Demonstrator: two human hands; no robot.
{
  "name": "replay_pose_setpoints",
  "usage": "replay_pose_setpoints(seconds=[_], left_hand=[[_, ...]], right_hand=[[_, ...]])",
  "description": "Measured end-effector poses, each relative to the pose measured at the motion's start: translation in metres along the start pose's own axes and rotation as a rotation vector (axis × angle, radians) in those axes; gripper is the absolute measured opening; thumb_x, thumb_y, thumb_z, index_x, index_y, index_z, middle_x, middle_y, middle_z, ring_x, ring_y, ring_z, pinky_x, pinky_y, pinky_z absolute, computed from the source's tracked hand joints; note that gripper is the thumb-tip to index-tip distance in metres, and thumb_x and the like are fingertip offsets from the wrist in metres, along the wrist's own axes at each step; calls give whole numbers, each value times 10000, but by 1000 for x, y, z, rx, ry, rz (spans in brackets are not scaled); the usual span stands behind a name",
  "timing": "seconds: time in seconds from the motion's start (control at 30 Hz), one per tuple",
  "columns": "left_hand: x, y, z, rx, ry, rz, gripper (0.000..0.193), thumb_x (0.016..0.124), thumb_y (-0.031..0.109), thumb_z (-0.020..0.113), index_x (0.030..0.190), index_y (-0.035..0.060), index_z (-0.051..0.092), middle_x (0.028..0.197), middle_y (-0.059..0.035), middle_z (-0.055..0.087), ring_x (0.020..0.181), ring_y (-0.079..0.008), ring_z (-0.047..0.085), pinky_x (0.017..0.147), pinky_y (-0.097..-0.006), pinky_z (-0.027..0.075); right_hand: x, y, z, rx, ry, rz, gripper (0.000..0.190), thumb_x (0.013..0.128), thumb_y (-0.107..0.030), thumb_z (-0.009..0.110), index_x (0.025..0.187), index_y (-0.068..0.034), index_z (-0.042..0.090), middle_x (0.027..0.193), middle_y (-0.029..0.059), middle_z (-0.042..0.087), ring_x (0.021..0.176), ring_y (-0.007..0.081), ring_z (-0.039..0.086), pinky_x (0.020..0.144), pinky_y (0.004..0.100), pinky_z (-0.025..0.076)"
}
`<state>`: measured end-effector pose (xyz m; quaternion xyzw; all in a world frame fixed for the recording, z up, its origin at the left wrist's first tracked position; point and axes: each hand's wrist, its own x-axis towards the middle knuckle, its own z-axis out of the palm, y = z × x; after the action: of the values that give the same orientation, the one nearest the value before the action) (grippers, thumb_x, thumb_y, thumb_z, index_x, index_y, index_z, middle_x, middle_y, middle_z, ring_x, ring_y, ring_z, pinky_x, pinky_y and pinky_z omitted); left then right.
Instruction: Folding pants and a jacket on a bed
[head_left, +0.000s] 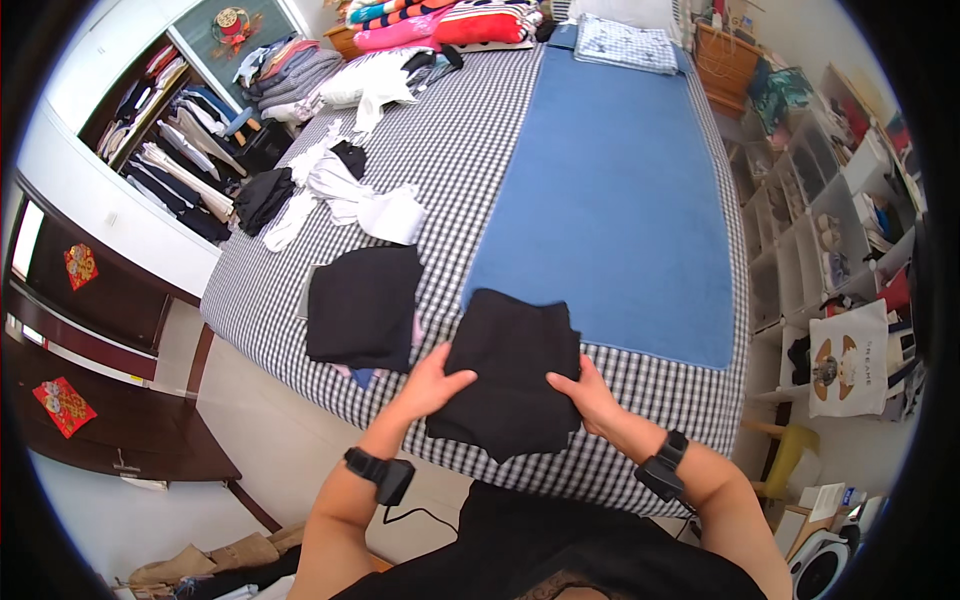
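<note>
Between my two hands is a folded black garment (510, 367), near the front edge of a bed with a checked sheet (480, 157). My left hand (442, 381) grips its left side, thumb on top and fingers beneath. The right side is held the same way by my right hand (583, 390). Just left of it, a stack topped by a folded black cloth (361, 307) lies on the bed, with pink and blue fabric showing at its lower edge. Loose white clothes (345, 191) and a crumpled black garment (262, 201) lie farther back on the left.
A blue mat (607, 202) covers the bed's right part. Folded bedding (480, 22) is piled at the far end. An open wardrobe (165, 142) stands left; shelves with shoes (825, 232) line the right. A cable (420, 511) hangs by my left forearm.
</note>
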<state>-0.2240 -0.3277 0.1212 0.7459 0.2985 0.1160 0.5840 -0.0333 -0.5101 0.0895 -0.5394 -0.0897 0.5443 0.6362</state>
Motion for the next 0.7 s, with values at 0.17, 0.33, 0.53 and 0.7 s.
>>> replay_pose_setpoints(seconds=[0.17, 0.33, 0.53, 0.7], left_hand=[[-4, 25, -155, 208, 292, 155, 426, 794, 94, 664, 1156, -55, 494, 1101, -135, 595, 999, -200, 575, 884, -306, 451], [18, -39, -261, 39, 353, 80, 444, 789, 96, 671, 1170, -41, 490, 1089, -146, 601, 967, -200, 585, 856, -307, 468], [28, -138, -264, 899, 488, -165, 690, 749, 219, 708, 1343, 90, 382, 1377, -207, 317, 1223, -392, 356, 980, -494, 344], [55, -125, -229, 894, 442, 59, 587, 822, 361, 606, 1339, 147, 429, 1452, -186, 250, 1323, -425, 216, 1012, -634, 207]], right_hand=[[94, -11, 150, -198, -135, -261, 640, 812, -127, 674, 1313, 30, 309, 1250, 169, 488, 1139, 230, 496, 947, 343, 437], [192, 26, 241, -306, -228, -378, 705, 804, -192, 684, 1333, 42, 282, 1202, 197, 520, 1096, 277, 532, 935, 365, 440], [246, 61, 254, -1004, -64, -130, 815, 747, -263, 725, 1366, 2, 266, 1198, 232, 492, 1096, 347, 520, 918, 378, 438], [225, 40, 270, -1447, -169, -891, 692, 771, -268, 670, 1361, -94, 352, 1371, 191, 346, 1267, 382, 327, 1009, 468, 333]])
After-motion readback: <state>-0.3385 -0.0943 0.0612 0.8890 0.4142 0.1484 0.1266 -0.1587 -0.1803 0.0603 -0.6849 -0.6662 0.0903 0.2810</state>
